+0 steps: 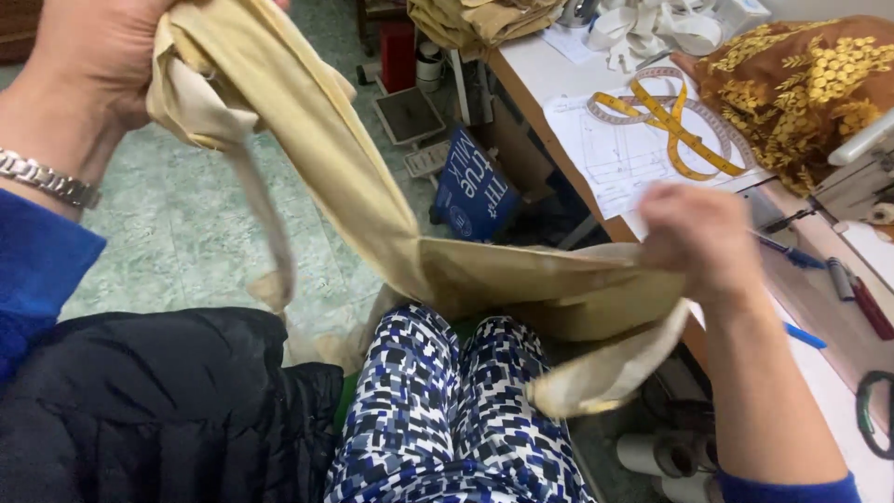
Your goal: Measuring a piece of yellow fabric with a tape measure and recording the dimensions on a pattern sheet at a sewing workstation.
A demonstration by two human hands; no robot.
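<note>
Seated person, head cam looking down at lap. L hand (88, 56) raised at top left, closed tight on a bunched end of beige cloth (372, 224); metal watch band (47, 179) on that wrist. Cloth runs diagonally down to R hand (698, 242), blurred, fingers pinched shut on other end just above the knees; loose flap hangs below R hand, a thin strip dangles under L. Cloth held taut-ish between hands, over patterned blue/white trousers (447, 410). Black padded jacket (158, 410) at lower left. Worktable (540, 70) on right w/ yellow tape measure (672, 123) on paper pattern sheet (624, 154); gold-patterned brown fabric (810, 79) behind it.
</note>
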